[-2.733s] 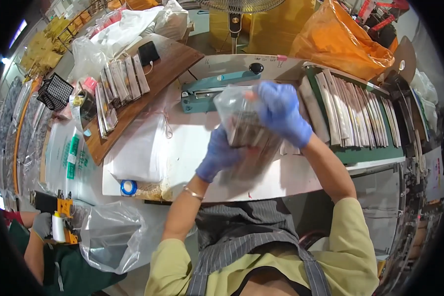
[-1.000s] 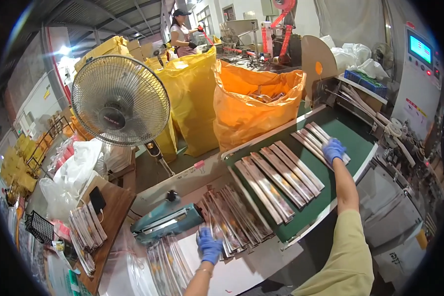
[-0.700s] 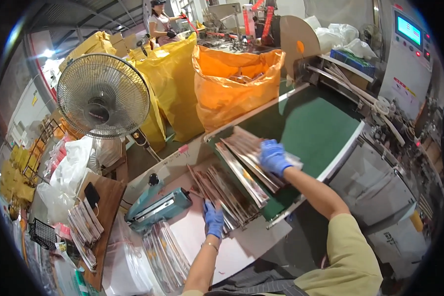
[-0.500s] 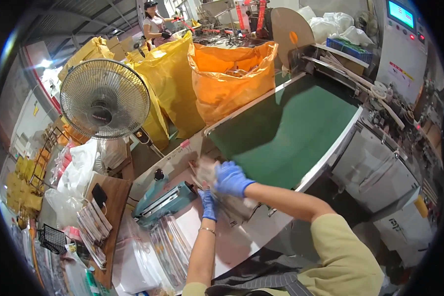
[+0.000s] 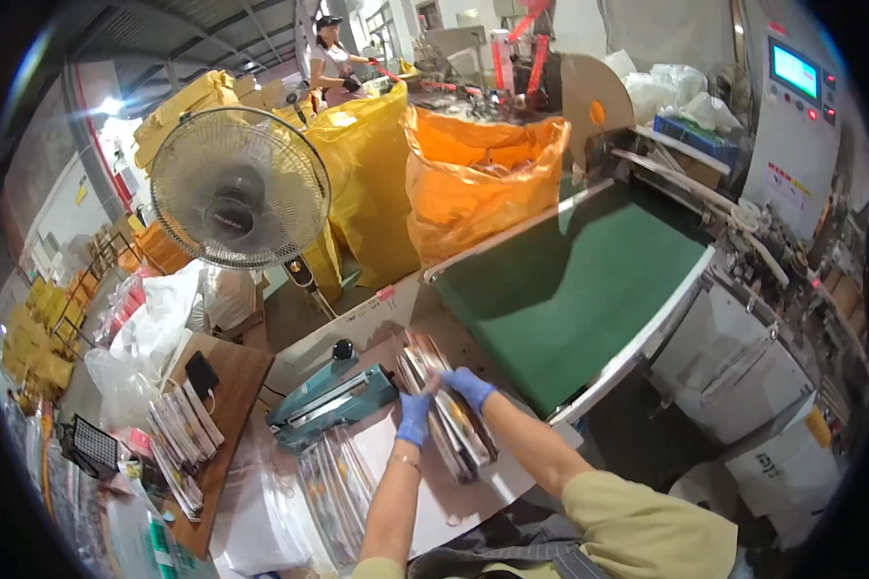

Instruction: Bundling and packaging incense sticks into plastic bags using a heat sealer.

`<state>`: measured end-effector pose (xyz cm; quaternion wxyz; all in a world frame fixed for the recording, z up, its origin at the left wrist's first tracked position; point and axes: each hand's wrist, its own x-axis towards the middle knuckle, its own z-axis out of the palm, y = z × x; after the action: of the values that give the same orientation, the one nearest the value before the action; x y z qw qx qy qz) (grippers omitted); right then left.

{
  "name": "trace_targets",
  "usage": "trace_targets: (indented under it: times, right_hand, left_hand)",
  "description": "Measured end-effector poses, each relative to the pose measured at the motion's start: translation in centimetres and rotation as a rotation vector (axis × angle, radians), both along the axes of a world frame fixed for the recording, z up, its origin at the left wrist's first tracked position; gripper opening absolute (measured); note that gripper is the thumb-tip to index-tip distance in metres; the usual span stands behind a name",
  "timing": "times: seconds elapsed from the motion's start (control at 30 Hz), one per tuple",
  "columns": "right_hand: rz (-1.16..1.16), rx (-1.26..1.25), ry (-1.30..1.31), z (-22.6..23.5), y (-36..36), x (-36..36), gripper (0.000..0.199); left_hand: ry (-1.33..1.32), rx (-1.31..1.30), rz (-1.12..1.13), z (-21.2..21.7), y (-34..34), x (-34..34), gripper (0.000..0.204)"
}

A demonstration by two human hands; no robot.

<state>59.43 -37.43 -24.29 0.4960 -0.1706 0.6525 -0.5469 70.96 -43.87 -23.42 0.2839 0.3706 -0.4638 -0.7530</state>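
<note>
A stack of flat printed plastic packets (image 5: 465, 446) lies on the white table, fanned slightly along its length. My left hand (image 5: 414, 417), in a blue glove, grips its left edge with the fingers closed. From the right, my right hand (image 5: 469, 388), gloved in blue too, holds the upper part of the same stack, its fingers near those of the left. Just left of the hands sits a teal bag sealer (image 5: 330, 405). A second row of packets (image 5: 336, 487) lies beside my left forearm.
A green conveyor belt (image 5: 570, 289) borders the table on the far right. Behind stand an orange sack (image 5: 483, 217), a yellow sack (image 5: 367, 193) and a fan (image 5: 239, 188). At left, a wooden board (image 5: 246, 372) carries a phone (image 5: 201, 374) and packet bundles. A person (image 5: 333, 63) works far back.
The blurred packets under my hands now lie still as a longer stack on the table. My right hand has come lower and to the right, off the belt's edge. The view has shifted slightly.
</note>
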Motion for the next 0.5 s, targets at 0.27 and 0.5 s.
trace_targets:
  times: [0.27, 0.5]
  right_hand:
    - [0.153, -0.259, -0.386, 2.4, 5.8, 6.9, 0.050]
    - [0.218, -0.825, 0.412, 9.6, 6.2, 8.2, 0.093]
  left_hand:
    - [0.082, 0.141, -0.157, -0.6, 2.8, 8.9, 0.052]
    - [-0.342, -1.562, -0.274, 10.6, 2.2, 14.2, 0.059]
